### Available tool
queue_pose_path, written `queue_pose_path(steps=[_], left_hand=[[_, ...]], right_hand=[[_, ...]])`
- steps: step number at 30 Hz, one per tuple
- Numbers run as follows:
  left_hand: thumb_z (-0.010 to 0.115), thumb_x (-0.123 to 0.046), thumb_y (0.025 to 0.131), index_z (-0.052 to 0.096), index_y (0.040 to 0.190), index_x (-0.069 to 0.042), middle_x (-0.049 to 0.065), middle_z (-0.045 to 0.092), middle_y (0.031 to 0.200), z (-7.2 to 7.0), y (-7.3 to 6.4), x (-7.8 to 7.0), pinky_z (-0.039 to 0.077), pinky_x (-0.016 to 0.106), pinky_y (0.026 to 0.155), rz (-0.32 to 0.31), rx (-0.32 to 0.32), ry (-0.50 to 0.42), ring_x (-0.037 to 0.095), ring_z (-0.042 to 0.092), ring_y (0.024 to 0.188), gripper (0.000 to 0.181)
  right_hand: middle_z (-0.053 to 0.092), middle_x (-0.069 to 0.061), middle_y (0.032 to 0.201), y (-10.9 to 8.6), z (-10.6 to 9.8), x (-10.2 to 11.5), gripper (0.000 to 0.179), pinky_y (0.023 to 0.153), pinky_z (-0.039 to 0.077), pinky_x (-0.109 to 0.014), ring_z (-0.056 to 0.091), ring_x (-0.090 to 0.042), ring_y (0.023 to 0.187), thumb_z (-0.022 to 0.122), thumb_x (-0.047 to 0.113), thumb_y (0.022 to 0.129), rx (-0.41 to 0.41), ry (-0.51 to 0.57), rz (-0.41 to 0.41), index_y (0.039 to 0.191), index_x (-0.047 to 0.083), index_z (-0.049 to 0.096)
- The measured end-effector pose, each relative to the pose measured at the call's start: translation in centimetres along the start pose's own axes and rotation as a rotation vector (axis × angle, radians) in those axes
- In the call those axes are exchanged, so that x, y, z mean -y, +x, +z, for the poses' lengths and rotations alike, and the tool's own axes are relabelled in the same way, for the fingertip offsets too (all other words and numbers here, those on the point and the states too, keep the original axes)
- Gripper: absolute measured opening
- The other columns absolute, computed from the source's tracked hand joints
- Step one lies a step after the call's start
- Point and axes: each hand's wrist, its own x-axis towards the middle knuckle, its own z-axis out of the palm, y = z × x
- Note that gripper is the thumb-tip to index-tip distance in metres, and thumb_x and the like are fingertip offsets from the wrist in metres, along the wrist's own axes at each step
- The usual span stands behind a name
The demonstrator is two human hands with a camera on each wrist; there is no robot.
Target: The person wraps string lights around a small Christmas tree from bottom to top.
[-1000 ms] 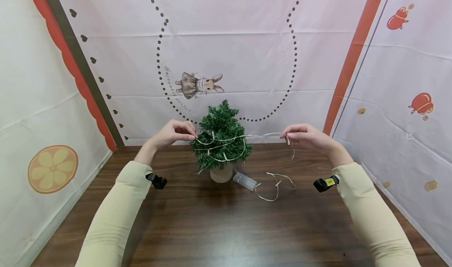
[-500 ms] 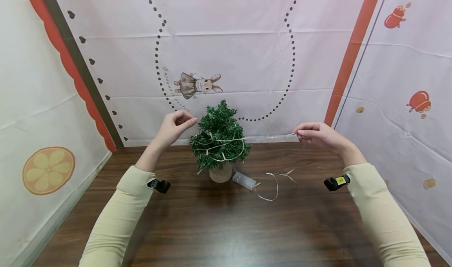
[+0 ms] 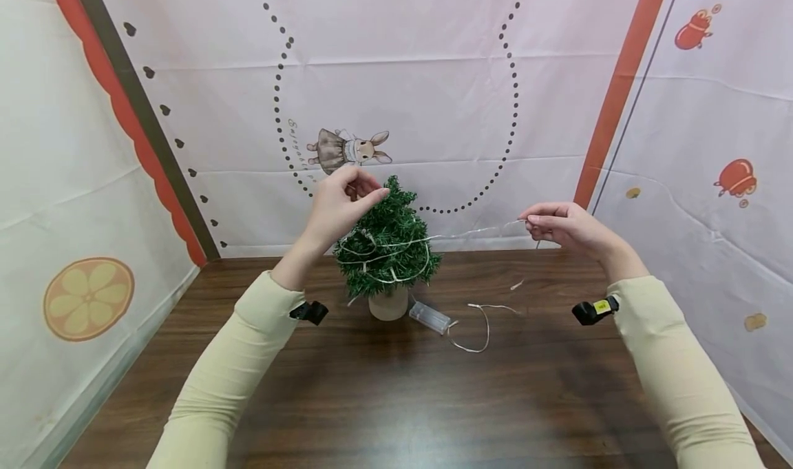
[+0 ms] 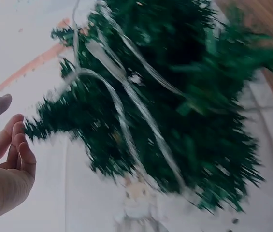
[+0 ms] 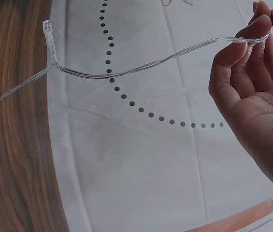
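A small green artificial Christmas tree (image 3: 404, 215) stands upright in a pale base (image 3: 388, 306). A clear string of fairy lights (image 3: 477, 231) wraps its lower branches and stretches right to my right hand (image 3: 568, 228). That hand pinches the wire between thumb and fingertips; in the right wrist view one bulb (image 5: 48, 36) sticks up from the wire (image 5: 160, 61). My left hand (image 3: 337, 200) hovers at the treetop's left side, in front of some branches. In the left wrist view the left hand (image 4: 10, 183) holds nothing, thumb apart from loosely bent fingers, near a branch tip.
A clear battery box (image 3: 429, 317) lies on the wooden table (image 3: 396, 400) right of the base. A loose loop of light wire (image 3: 486, 331) lies beside it. Printed cloth (image 3: 403, 97) hangs behind the table and along both sides.
My left hand let go of the wire by the tree's left side and rose rightward to the treetop. My right hand moved right and slightly up, still pinching the light string.
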Motion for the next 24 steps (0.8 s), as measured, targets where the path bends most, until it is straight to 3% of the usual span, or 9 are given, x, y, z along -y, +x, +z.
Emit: queue_pose_path(steps=[2, 4, 13, 24], left_hand=[[0.074, -0.030, 0.083, 0.066, 0.089, -0.012, -0.001, 0.062, 0.087, 0.7, 0.7, 0.1, 0.048, 0.023, 0.064, 0.031, 0.015, 0.023, 0.011, 0.056, 0.072, 0.020], [0.074, -0.030, 0.083, 0.067, 0.089, -0.013, -0.001, 0.062, 0.087, 1.3, 1.2, -0.9, 0.048, 0.023, 0.065, 0.052, 0.039, 0.042, 0.010, 0.056, 0.072, 0.019], [0.073, -0.023, 0.084, 0.068, 0.091, -0.009, 0.003, 0.062, 0.088, 4.6, 3.2, -4.0, 0.050, 0.022, 0.071, 0.052, 0.170, 0.047, 0.012, 0.059, 0.076, 0.017], [0.075, -0.025, 0.082, 0.071, 0.098, -0.011, 0.001, 0.070, 0.090, 10.3, 3.2, -5.0, 0.050, 0.016, 0.072, -0.035, 0.376, 0.058, 0.009, 0.064, 0.079, 0.022]], right_hand=[[0.067, 0.001, 0.089, 0.0, 0.0, 0.3, 0.022, 0.076, 0.054, -0.022, 0.062, -0.007, 0.081, 0.048, 0.001, 0.097, -0.009, -0.009, 0.002, 0.105, 0.006, 0.068], [0.067, 0.002, 0.090, 0.0, 0.0, 0.6, 0.022, 0.077, 0.053, -0.022, 0.061, -0.007, 0.082, 0.049, 0.002, 0.097, -0.012, -0.029, 0.004, 0.106, 0.006, 0.068], [0.066, 0.003, 0.090, 0.4, 0.5, 1.7, 0.021, 0.075, 0.051, -0.022, 0.058, -0.007, 0.080, 0.050, 0.005, 0.097, -0.024, -0.086, 0.000, 0.104, 0.010, 0.069], [0.067, 0.003, 0.092, 0.7, 1.0, 2.1, 0.019, 0.077, 0.052, -0.021, 0.059, -0.008, 0.081, 0.052, 0.005, 0.096, -0.036, -0.102, 0.004, 0.106, 0.008, 0.068]])
